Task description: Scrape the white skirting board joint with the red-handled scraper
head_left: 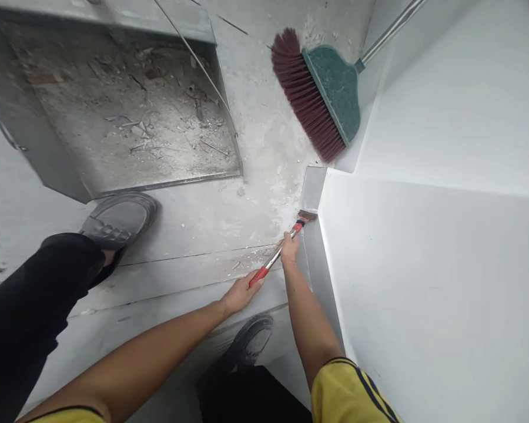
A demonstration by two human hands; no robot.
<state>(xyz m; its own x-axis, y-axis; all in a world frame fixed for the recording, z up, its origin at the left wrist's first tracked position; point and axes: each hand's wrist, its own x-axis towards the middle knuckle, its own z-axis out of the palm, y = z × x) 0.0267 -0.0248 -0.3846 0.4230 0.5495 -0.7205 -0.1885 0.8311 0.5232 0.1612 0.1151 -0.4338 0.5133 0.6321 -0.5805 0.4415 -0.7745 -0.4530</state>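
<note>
A long-handled scraper (274,257) with a red grip and a metal shaft lies slantwise across the middle of the view. My left hand (241,292) is closed round its red grip at the lower end. Further up, my right hand (290,248) is wrapped round the shaft just below the red head. The scraper's blade end touches the grey skirting (314,189) or the floor right at its foot; I cannot tell which. White dust and small crumbs lie on the floor beside the blade.
A broom (335,88) with dark red bristles leans in the corner by the white wall (432,270). At upper left stands a large metal dustpan (66,141) holding rubble and dust. My shoes (121,217) stand on the grey tiled floor (194,229).
</note>
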